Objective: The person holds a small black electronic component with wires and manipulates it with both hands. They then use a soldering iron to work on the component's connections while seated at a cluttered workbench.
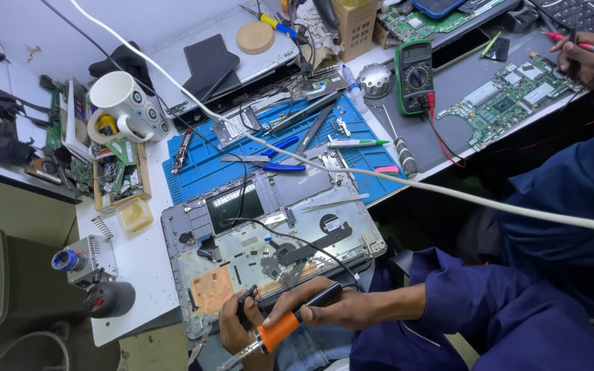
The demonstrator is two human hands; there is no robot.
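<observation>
My right hand (342,309) grips a soldering iron (280,328) with an orange collar and a black handle. Its metal tip points down to the left at the bottom edge. My left hand (234,328) is just beside it, fingers closed on a small black part (245,302). Both hands hover at the near edge of an opened grey laptop chassis (269,240), which lies with its inside exposed. A thin black cable (290,237) runs across the chassis toward my hands. A dark blue sleeve (462,295) covers my right arm.
A blue work mat (204,165) behind the chassis carries tweezers, blue-handled pliers (280,165) and screwdrivers. A white mug (122,103) and a box of parts stand left. A multimeter (414,72) sits far right, where another person's hand (582,62) holds probes over a green motherboard (510,99). A white cord (379,175) crosses diagonally.
</observation>
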